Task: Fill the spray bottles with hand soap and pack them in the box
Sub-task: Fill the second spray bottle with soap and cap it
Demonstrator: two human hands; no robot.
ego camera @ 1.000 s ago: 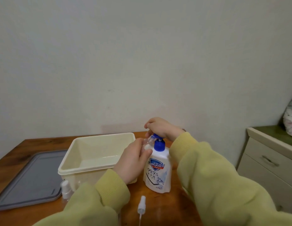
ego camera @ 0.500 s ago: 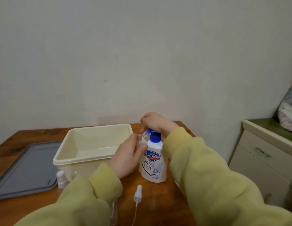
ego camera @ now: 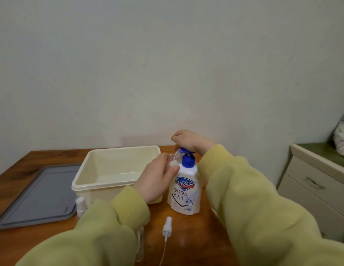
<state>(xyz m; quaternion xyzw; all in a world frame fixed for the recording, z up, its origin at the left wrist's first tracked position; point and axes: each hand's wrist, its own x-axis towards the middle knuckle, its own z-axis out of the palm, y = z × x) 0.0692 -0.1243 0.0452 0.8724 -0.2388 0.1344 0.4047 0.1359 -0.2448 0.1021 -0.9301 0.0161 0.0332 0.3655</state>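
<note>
A small clear spray bottle [ego camera: 174,158], with no top on it, is gripped in the left hand [ego camera: 157,178] and tilted so that its open mouth is held at the spout of the blue pump head [ego camera: 184,150]. The pump head is covered by the right hand [ego camera: 190,141], whose fingers are curled down over it. One Safeguard hand soap bottle [ego camera: 184,191] is seen, standing upright on the wooden tabletop [ego camera: 196,239] just right of the box.

One loose spray top [ego camera: 166,226] with its thin dip tube is laid on the tabletop in front of the soap bottle. One cream plastic box [ego camera: 102,186] is set just beside the left hand, open at the top. A second spray bottle [ego camera: 80,204], capped in white, is stood at the box's near left corner and is half hidden by the left sleeve [ego camera: 102,233]. Something clear [ego camera: 141,244] is glimpsed under that sleeve; what it is cannot be made out. One grey lid [ego camera: 38,194] is laid flat left of the box, cut off by the frame edge.

At the right, one cream drawer cabinet [ego camera: 311,186] is partly cut off, with a pale bundle [ego camera: 342,140] on top.
</note>
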